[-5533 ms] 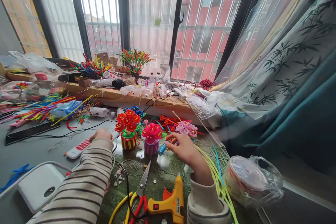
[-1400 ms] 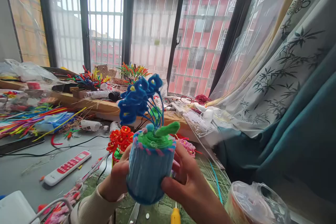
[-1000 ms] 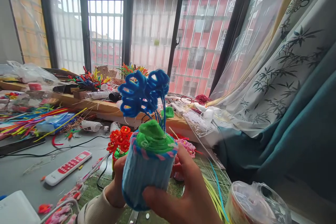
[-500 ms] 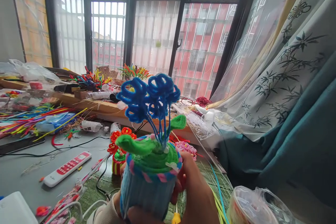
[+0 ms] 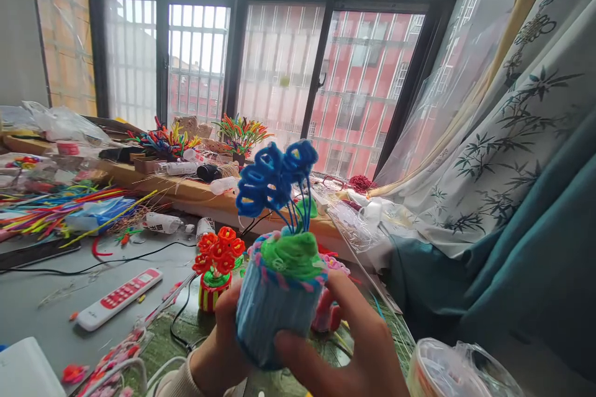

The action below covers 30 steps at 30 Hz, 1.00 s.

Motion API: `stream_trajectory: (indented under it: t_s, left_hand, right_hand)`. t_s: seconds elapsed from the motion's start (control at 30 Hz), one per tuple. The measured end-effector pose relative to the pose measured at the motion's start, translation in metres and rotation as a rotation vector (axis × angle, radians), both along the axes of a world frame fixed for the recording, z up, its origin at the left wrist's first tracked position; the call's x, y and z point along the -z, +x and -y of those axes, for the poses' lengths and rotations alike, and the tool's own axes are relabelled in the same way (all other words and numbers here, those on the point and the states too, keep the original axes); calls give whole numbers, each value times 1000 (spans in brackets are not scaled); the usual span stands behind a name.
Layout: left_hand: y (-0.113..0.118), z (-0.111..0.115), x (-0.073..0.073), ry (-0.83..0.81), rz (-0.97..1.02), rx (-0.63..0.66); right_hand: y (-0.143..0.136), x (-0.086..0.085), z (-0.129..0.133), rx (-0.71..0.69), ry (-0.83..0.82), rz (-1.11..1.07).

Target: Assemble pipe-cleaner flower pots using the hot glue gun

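Note:
A light blue pot point(image 5: 277, 304) wrapped in fuzzy strands, with a pink-and-blue twisted rim, is held up between both hands. Blue looped flowers point(image 5: 274, 177) on thin stems rise from its green fuzzy top point(image 5: 293, 257). My left hand point(image 5: 221, 338) grips the pot's left side, its fingers partly hidden behind it. On the right side and lower front, my right hand point(image 5: 354, 341) is closed round the pot, thumb across the front. Just left of the pot, a small red-flowered pot point(image 5: 215, 291) stands on the table.
A white remote point(image 5: 120, 299) and colourful fuzzy stems point(image 5: 60, 211) lie on the left of the table. A plastic tub point(image 5: 447, 369) stands at lower right. Potted colourful stems point(image 5: 242, 136) stand by the window, and curtains hang on the right.
The blue pot has turned in the hands and shifted slightly right, its flowers now leaning left. More of my left hand shows, and the red-flowered pot is less covered.

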<state>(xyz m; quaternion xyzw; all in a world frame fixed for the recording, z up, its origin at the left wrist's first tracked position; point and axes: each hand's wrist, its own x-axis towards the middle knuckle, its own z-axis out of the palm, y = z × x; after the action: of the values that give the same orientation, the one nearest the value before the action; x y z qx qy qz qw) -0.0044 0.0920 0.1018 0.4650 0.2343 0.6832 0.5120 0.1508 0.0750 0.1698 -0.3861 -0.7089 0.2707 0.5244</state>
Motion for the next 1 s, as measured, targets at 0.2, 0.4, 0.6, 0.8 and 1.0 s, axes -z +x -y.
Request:
stream_trajectory:
  t_s: [0.2, 0.4, 0.6, 0.8, 1.0]
  left_hand:
    - [2, -3, 4, 26, 145, -62]
    - [17, 1, -3, 58, 103, -222]
    - [39, 15, -30, 126, 28, -375]
    - [44, 20, -32, 137, -75, -540]
    - [40, 21, -22, 255, -284, -790]
  right_hand:
    - [12, 16, -19, -5, -59, -17]
    - [20, 22, -22, -23, -58, -56]
    - [19, 22, -24, -69, -16, -28]
    - [9, 18, -26, -280, -155, -38]
    - [1, 23, -27, -446, -295, -211]
